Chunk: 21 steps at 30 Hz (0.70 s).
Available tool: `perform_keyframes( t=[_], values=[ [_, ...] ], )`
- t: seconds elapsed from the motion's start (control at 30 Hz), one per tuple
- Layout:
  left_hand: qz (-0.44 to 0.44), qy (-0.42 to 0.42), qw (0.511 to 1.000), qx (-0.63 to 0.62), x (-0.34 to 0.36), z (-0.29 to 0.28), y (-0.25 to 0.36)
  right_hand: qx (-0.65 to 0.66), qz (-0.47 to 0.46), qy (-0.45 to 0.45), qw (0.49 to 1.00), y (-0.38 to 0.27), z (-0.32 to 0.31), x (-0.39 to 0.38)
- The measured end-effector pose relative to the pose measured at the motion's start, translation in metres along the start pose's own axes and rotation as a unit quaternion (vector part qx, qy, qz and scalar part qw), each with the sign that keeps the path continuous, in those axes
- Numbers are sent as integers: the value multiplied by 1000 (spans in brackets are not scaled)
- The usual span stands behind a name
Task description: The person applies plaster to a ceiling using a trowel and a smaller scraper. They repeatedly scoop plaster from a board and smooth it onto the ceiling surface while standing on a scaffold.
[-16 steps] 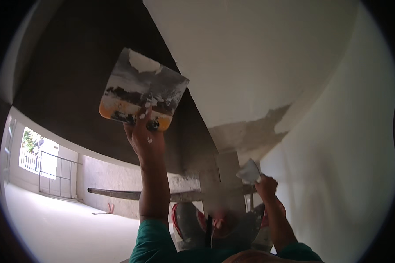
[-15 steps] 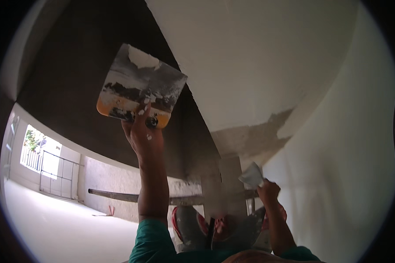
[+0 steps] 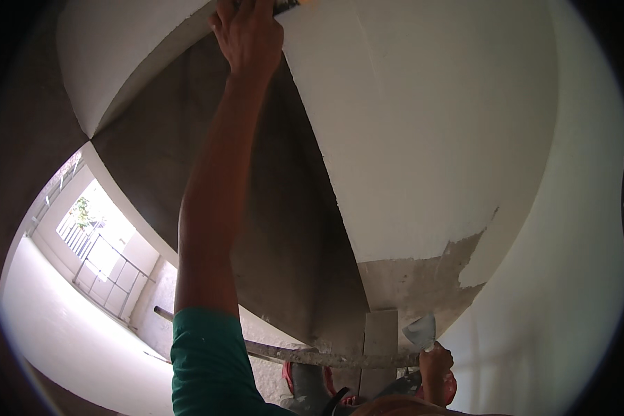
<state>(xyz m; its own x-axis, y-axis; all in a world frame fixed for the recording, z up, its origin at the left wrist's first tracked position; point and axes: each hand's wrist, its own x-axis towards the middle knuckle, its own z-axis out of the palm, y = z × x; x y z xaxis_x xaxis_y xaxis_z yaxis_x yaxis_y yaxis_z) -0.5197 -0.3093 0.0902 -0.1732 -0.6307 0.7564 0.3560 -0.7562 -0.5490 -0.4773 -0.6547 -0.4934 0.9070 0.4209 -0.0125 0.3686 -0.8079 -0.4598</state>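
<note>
Gripping a plaster-smeared trowel (image 3: 420, 331) in right fingers (image 3: 433, 358), left hand (image 3: 248, 33) clenched overhead

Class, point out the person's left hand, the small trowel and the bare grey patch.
left hand (image 3: 248, 35), head view, back of hand
trowel (image 3: 420, 331), head view, blade
grey patch (image 3: 416, 284), head view, middle

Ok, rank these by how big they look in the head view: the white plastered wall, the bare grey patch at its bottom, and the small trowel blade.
1. White plastered wall, by far the largest.
2. Bare grey patch.
3. Trowel blade, smallest, held in the right hand.
</note>
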Motion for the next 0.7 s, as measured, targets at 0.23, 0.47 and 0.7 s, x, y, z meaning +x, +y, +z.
perform_keyframes(
  t=[0.23,0.47,0.7],
  values=[
    [-47,-273,934,226,-24,-6,-6,13,-10,14,1000,-9,-11,-5],
    [3,-269,939,216,40,-34,-18,21,-8,9,1000,-6,-14,-4],
    [-58,-376,895,234,89,-5,-21,17,4,12,1000,-5,-13,-6]
  ],
)
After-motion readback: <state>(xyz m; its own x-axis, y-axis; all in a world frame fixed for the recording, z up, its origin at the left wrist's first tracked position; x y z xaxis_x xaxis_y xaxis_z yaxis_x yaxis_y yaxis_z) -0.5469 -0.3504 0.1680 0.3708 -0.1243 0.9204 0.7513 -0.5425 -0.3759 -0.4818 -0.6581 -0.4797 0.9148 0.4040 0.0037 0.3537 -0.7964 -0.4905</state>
